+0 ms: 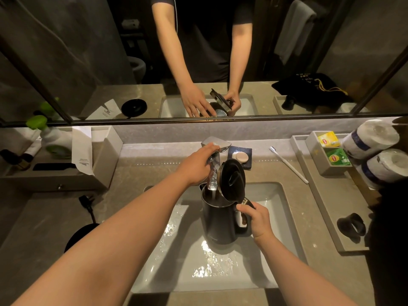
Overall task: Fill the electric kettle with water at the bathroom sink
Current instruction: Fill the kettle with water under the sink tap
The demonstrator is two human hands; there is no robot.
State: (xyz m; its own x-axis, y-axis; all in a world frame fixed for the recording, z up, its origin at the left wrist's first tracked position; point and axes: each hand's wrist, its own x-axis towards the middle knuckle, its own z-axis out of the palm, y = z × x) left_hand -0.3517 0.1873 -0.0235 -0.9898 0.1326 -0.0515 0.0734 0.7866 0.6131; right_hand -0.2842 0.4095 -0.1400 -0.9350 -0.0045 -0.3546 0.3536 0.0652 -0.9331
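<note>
Hands: right [257,219] holds upright kettle [217,219], handle pointing right

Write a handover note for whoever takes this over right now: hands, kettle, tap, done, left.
Left hand: resting on the faucet lever, not closed around anything.
Right hand: grip closed on the handle of the electric kettle.
Kettle: upright over the sink basin, lid flipped open, mouth directly under the spout.
Done: lid opened, water on, stream running into the kettle.
Left: watch the level (not visible from this view), shut the faucet, close the lid, probably return the kettle to its base on the counter at left.
</note>
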